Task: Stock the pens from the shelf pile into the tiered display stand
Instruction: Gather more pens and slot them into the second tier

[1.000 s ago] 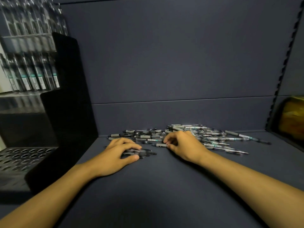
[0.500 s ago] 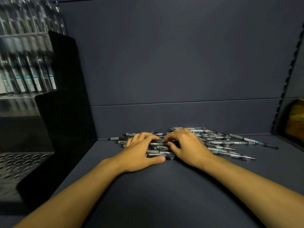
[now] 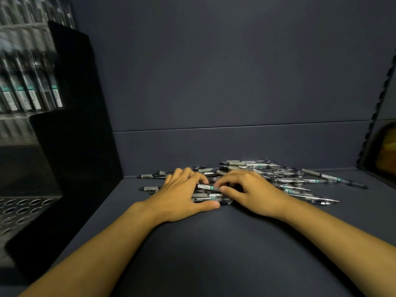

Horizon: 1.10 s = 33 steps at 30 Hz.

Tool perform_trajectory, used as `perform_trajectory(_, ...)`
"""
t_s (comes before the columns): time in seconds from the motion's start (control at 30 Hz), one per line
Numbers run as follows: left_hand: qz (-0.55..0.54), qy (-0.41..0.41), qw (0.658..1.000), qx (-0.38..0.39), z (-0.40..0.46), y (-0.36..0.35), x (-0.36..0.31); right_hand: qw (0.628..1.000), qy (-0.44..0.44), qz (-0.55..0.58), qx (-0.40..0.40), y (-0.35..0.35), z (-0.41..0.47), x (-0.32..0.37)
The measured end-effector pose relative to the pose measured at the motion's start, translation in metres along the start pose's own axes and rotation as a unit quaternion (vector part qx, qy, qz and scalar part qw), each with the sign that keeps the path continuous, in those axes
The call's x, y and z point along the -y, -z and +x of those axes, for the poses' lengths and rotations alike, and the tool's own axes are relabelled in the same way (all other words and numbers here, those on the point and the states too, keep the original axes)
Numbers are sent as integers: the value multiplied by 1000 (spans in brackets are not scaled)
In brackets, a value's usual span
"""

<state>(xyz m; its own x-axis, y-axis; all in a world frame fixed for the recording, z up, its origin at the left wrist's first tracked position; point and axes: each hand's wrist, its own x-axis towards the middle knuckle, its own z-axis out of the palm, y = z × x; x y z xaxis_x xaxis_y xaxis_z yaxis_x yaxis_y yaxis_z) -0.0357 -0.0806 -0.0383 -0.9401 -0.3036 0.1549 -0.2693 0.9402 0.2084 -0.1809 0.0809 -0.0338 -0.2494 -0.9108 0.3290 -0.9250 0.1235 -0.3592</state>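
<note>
A loose pile of pens (image 3: 278, 176) with grey grips and teal bands lies at the back of the dark shelf. My left hand (image 3: 182, 195) lies over the pile's left end, fingers and thumb curled round a small bundle of pens (image 3: 206, 196). My right hand (image 3: 250, 189) sits just to its right, fingertips pinching a pen of that bundle near its teal band. The tiered display stand (image 3: 25, 202) stands at the left, black-sided, its upper tiers filled with upright pens (image 3: 30, 91) and its lowest perforated tier showing open holes.
The dark shelf floor (image 3: 214, 254) stretches toward me in front of the pile. A back wall (image 3: 214, 82) closes the shelf behind. A slotted upright (image 3: 372, 116) and something yellow (image 3: 387, 155) are at the right edge.
My left hand slid right from a few separate pens to the pile and closed round a bundle. My right hand shifted slightly to meet it. The view swung a little rightward.
</note>
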Motion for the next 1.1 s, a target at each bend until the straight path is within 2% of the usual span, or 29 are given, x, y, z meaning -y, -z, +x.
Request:
perform_trajectory(0.2,-6,-4,1000,1,-2,0,-2,1000,-12,6,19,3,-5,0)
perform_trajectory(0.43,-43,-4,999,7,-13,0,-6,996,-54,62,21,5,-11,2)
perform_trajectory(0.53,-38,-10,999,8,-15,-1,-6,996,-57,64,13,3,-12,4)
perform_trajectory(0.87,31,-14,999,32,-13,2,-15,983,-59,173,2,1,-13,11)
perform_trajectory(1.0,28,-28,998,49,-11,3,-17,985,-41,165,5,-5,-11,19)
perform_trajectory(1.1,22,-34,998,47,-13,4,-19,975,-38,219,-19,-8,-9,20)
